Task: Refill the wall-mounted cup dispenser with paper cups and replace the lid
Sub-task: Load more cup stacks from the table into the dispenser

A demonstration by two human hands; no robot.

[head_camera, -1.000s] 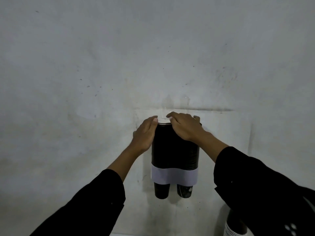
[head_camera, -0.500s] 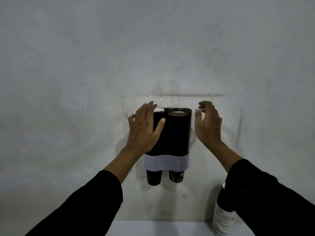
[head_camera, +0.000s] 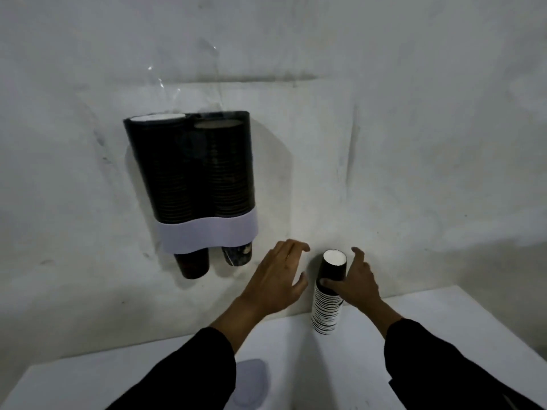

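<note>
The wall-mounted cup dispenser (head_camera: 189, 170) hangs at the left, its two dark tubes packed with black paper cups and open at the top. A white band crosses its lower part, and one cup pokes out under each tube. A stack of black paper cups (head_camera: 327, 303) stands on the white table by the wall. My right hand (head_camera: 356, 284) curls around the stack's right side, thumb on its front and fingers still spread. My left hand (head_camera: 278, 279) hovers open just left of the stack. A pale grey lid (head_camera: 251, 380) lies on the table near my left sleeve.
The white table (head_camera: 444, 335) fills the lower part of the view and meets the wall. A white sheet (head_camera: 313, 143) and clear tape are stuck to the wall behind the dispenser.
Both hands have left the dispenser's top and dropped down to the right, to the cup stack on the table. The view has tilted down, so the table and lid now show.
</note>
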